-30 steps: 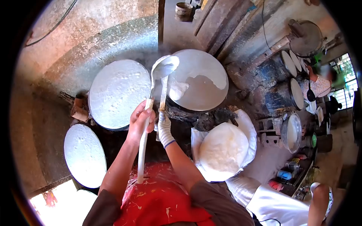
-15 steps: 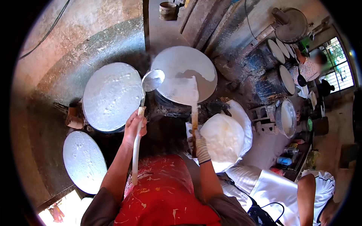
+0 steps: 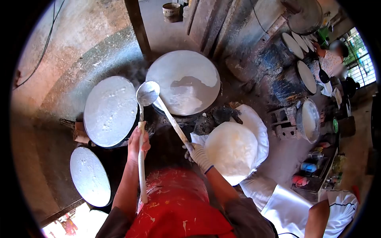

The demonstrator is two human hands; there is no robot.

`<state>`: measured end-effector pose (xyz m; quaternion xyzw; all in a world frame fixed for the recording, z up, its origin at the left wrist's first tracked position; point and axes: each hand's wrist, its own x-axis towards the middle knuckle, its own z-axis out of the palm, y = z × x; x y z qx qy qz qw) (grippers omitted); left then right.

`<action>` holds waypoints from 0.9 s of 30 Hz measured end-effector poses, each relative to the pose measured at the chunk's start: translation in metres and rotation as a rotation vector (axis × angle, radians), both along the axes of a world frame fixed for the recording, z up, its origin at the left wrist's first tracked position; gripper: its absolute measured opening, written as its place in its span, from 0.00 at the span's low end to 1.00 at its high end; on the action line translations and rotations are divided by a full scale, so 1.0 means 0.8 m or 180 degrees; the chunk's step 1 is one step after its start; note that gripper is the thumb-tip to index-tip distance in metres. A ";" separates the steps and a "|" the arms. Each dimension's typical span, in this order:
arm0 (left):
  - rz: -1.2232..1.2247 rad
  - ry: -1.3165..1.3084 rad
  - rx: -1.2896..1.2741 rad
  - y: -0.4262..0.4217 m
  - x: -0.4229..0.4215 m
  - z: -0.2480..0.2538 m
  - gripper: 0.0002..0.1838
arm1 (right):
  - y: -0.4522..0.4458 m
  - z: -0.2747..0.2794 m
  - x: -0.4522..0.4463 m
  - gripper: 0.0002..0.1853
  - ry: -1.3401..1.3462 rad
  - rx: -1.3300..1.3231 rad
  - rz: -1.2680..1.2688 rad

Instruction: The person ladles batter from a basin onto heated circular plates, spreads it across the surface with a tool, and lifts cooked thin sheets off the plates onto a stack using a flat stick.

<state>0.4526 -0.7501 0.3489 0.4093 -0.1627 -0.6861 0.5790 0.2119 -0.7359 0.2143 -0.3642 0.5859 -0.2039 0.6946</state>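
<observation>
My bare left hand (image 3: 138,144) is closed around the long pale handle of a metal ladle (image 3: 148,93). The ladle's bowl is up between two large round pans. My right hand (image 3: 197,154), in a striped work glove, grips the shaft of a pale wooden paddle (image 3: 173,123). The paddle slants up to the left, its far end against or just behind the ladle bowl; I cannot tell whether they touch. Beyond lies the middle pan (image 3: 198,65), whitish with a darker wet patch. The left pan (image 3: 110,111) holds bubbly white liquid. Right of my gloved hand is a pale round sheet or stack (image 3: 230,150) on white cloth.
Another white round surface (image 3: 90,176) stands at lower left. A co-worker in a white top (image 3: 295,210) is close on my right; a second person (image 3: 331,63) works near the window. Concrete blocks (image 3: 283,123) and a metal basin (image 3: 309,121) stand at right.
The paddle has swung left off the middle pan toward the ladle, my gloved hand moving slightly left with it. The ladle has shifted a little left and down in view. The camera view has tilted.
</observation>
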 end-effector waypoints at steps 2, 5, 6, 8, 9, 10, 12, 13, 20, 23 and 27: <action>-0.0034 0.0074 -0.0012 0.002 -0.009 -0.001 0.21 | 0.001 0.010 -0.041 0.26 -0.0239 0.0126 -0.0256; -0.0022 0.0025 0.0013 -0.001 -0.020 0.000 0.22 | -0.031 0.006 -0.095 0.27 0.0134 0.0190 -0.0198; -0.0027 0.0014 0.0013 -0.001 -0.024 0.001 0.22 | -0.040 0.020 -0.111 0.28 0.0249 0.0077 -0.0152; -0.0134 0.0005 0.0050 0.000 -0.030 0.003 0.22 | -0.056 0.032 -0.143 0.28 0.0181 0.0029 -0.0118; -0.0140 0.0002 0.0057 0.002 -0.032 0.002 0.22 | -0.063 0.035 -0.157 0.28 0.0123 -0.0016 -0.0077; -0.0174 0.0062 0.0083 0.003 -0.034 0.001 0.23 | -0.071 0.032 -0.169 0.28 0.0135 -0.0034 -0.0101; -0.0201 0.0118 0.0108 0.007 -0.033 0.000 0.23 | -0.090 0.037 -0.189 0.28 0.0128 -0.0180 -0.0069; -0.0287 0.0146 0.0108 0.009 -0.032 0.001 0.23 | -0.099 0.040 -0.197 0.27 0.0162 -0.0145 -0.0082; -0.0187 0.0028 0.0334 0.021 -0.049 0.009 0.22 | -0.087 0.048 -0.190 0.24 0.0430 0.0227 0.0362; -0.0164 0.0159 0.0394 0.028 -0.055 0.002 0.21 | -0.128 0.050 -0.231 0.20 0.0667 -0.0637 -0.0119; -0.0109 0.0193 0.0381 0.023 -0.070 0.000 0.20 | -0.061 0.050 -0.190 0.17 0.0342 0.0424 0.0731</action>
